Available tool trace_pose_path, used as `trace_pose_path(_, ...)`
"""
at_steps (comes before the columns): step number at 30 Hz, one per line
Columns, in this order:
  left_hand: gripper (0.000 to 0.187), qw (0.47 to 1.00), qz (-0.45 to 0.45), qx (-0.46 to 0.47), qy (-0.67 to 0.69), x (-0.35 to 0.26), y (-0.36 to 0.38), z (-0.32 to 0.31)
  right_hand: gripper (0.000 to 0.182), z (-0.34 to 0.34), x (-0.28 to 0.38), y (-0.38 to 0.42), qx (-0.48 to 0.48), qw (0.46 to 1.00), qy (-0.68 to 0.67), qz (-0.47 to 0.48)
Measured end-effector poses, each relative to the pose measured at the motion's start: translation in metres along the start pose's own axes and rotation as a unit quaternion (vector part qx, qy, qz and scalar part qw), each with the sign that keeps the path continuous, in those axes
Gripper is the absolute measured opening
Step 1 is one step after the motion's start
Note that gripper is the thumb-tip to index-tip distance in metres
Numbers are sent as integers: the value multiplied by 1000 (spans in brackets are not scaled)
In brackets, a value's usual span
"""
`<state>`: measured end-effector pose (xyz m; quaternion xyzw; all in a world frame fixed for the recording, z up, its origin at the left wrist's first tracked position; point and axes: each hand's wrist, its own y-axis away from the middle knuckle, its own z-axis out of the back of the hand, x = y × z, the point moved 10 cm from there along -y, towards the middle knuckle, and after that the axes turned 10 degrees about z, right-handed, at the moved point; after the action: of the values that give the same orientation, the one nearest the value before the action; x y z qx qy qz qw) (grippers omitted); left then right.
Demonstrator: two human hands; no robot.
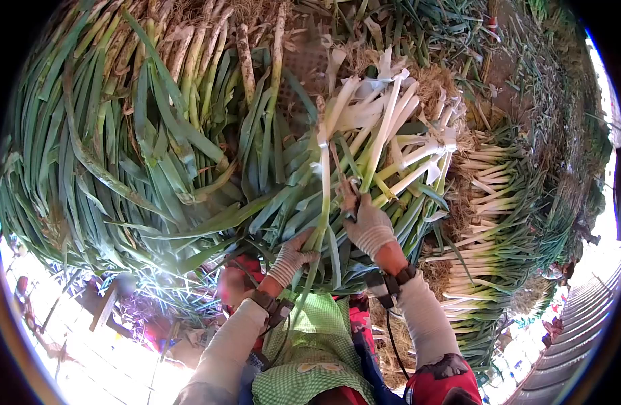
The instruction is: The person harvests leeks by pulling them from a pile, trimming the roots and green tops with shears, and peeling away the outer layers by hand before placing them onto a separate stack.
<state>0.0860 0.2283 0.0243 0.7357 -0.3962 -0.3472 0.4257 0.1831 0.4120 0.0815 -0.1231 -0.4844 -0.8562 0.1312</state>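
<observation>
Leeks fill nearly the whole view, heaped in green and white layers. The left hand (293,255), in a knit glove, is closed around the green lower part of a single leek (324,196), whose pale stalk runs upward from the grip to a trimmed white end. The right hand (368,226), gloved too, is wrapped around a small dark-handled knife (347,196), its blade lying against the same leek just above the left hand. Both hands sit close together at the centre of the view, with a strap and small device on each wrist.

Directly behind the held leek lies a bundle of cleaned leeks (398,135), white stalks fanned towards the upper right, with loose strips of skin hanging from some. To the left a large pile of untrimmed leeks (114,135) spreads out, long green leaves pointing down and left, dull soiled stalks at the top. On the right another stack of white stalks (489,202) rests on dry straw-like trimmings (435,81). A green checked apron (310,351) covers the person's lap below the hands.
</observation>
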Motion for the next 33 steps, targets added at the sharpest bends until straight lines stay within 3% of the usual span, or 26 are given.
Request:
trace_pose_path(3,74,975,-139,-49,-168,17,-40,19,57,-19,0,34,67,997,21,-41)
trace_pose_path(6,77,907,-105,-153,-379,-16,-35,13,56,-38,-2,44,97,995,8,-35)
trace_pose_path(7,69,892,-149,-167,-393,-28,-34,11,55,-35,0,36,73,996,29,-32)
trace_pose_path(10,59,874,-35,-247,-418,-37,-51,16,54,-17,14,-10,24,1000,12,3)
trace_pose_path(11,56,889,-48,-252,-379,-44,-50,15,53,-10,16,-30,-3,1000,8,11)
trace_pose_path(15,56,859,-62,-339,-377,-63,-46,8,54,28,35,-78,-66,998,-6,6)
trace_pose_path(18,54,866,-98,-336,-357,-58,-54,14,56,31,41,-79,-46,999,8,3)
trace_pose_path(21,53,949,-115,-215,-200,-35,-77,20,54,29,46,-62,-40,998,-7,42)
trace_pose_path(24,56,958,-220,-146,-115,-39,-64,9,53,24,33,-60,-37,998,13,38)
trace_pose_path(25,61,975,-177,-121,-51,-38,-50,3,54,21,33,-57,-14,998,32,54)
trace_pose_path(27,63,981,-162,-87,-54,-33,-33,-11,57,16,21,-50,41,997,56,41)
trace_pose_path(30,63,982,-123,-49,-132,-6,-14,-44,54,50,-12,-27,-64,996,54,4)
trace_pose_path(32,65,985,-126,-12,-115,-17,3,-75,49,56,-21,0,-37,997,62,22)
trace_pose_path(33,63,984,-134,-14,-117,-16,-2,-85,49,45,-65,4,-55,998,3,18)
